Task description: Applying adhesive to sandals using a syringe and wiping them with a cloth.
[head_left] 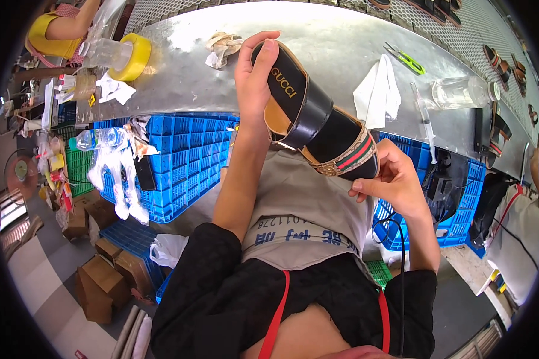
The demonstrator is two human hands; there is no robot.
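Note:
A black open-toe sandal (pixel 319 124) is held up over my lap, toe toward the lower right. It has a wide black strap and a front strap with a green and red stripe and a gold-coloured ornament. My left hand (pixel 256 81) is closed round its heel end, thumb on top of the insole. Close against the toe end is my right hand (pixel 399 182), its fingers curled and the thumb and a fingertip pinched just below the front strap. Whatever lies in that pinch is too small to make out.
On the metal table (pixel 179 78) are a crumpled cloth (pixel 223 48), a white cloth (pixel 377 90), green snips (pixel 408 60), a syringe (pixel 424 119), a clear bottle (pixel 461 93) and a yellow tape roll (pixel 130 57). Blue crates (pixel 188 167) stand below. Another person (pixel 57 33) sits far left.

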